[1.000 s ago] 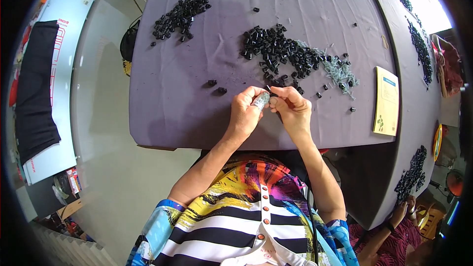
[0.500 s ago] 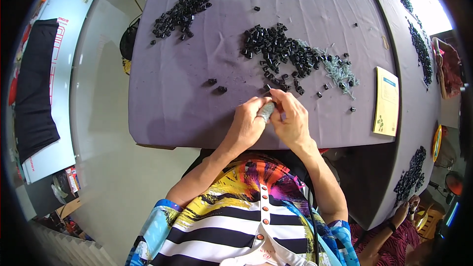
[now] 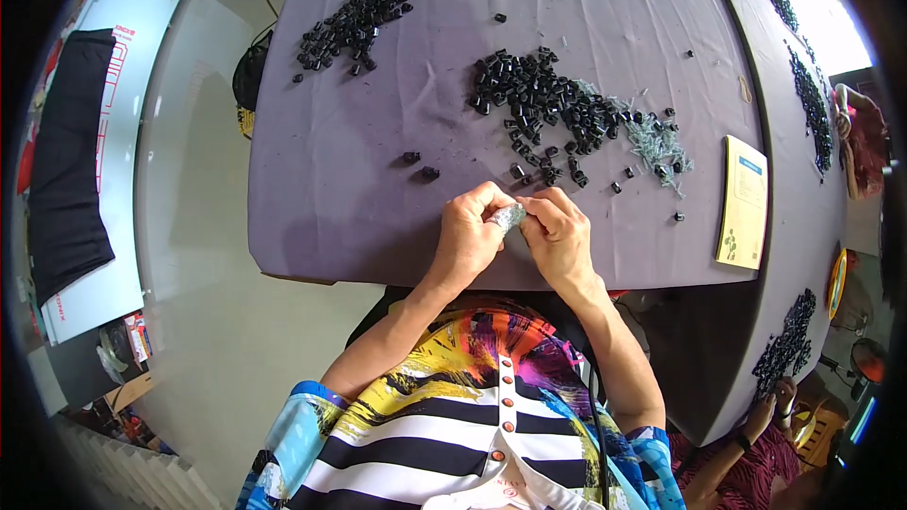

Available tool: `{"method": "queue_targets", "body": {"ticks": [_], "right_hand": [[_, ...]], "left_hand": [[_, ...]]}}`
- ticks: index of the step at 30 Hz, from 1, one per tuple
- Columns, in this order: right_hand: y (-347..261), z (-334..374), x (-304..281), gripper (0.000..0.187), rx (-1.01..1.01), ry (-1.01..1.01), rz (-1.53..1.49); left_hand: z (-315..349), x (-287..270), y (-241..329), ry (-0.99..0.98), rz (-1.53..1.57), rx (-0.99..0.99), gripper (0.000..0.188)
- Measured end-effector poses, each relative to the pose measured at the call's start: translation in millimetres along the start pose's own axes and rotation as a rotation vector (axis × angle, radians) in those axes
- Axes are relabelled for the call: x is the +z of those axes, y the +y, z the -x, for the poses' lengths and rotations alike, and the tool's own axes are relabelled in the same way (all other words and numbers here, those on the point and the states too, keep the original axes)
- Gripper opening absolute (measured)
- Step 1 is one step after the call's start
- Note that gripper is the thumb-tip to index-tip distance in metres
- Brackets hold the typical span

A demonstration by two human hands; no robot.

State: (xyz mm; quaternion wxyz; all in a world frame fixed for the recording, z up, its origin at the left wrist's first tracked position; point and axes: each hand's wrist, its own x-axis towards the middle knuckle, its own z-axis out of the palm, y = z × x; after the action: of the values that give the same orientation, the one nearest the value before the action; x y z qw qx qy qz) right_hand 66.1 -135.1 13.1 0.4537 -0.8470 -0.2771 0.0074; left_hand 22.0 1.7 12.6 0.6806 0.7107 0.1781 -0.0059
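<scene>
Just beyond left grip (image 3: pixel 467 231) and right grip (image 3: pixel 560 238), pinched, contents hidden, lie black pieces (image 3: pixel 550 173).

Draws the bare right hand (image 3: pixel 562 236) back toward the body since half a second ago, bending its fingers in close to the fingertips of the bare left hand (image 3: pixel 466 234). Opens a narrow gap of purple-grey cloth-covered surface (image 3: pixel 359 217) before the nearest short, shiny black cylinder (image 3: pixel 517 171).
</scene>
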Motion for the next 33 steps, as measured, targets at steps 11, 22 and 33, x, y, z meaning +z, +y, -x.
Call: {"method": "queue_targets", "body": {"ticks": [11, 22, 33], "right_hand": [[4.4, -6.5, 0.9, 0.016, 0.0, -0.039, 0.084], [10.5, 2.4, -22.5, 0.01, -0.016, -0.026, 0.059], [72.9, -10.4, -101.2, 0.008, 0.209, 0.291, 0.325]], "left_hand": [[-2.3, -1.1, 15.9, -0.059, -0.097, -0.101, 0.012], [-19.4, -33.0, 1.5, 0.255, -0.859, 0.478, 0.004], [-48.2, -82.4, 7.9, 0.409, -0.816, 0.42, 0.01]]}}
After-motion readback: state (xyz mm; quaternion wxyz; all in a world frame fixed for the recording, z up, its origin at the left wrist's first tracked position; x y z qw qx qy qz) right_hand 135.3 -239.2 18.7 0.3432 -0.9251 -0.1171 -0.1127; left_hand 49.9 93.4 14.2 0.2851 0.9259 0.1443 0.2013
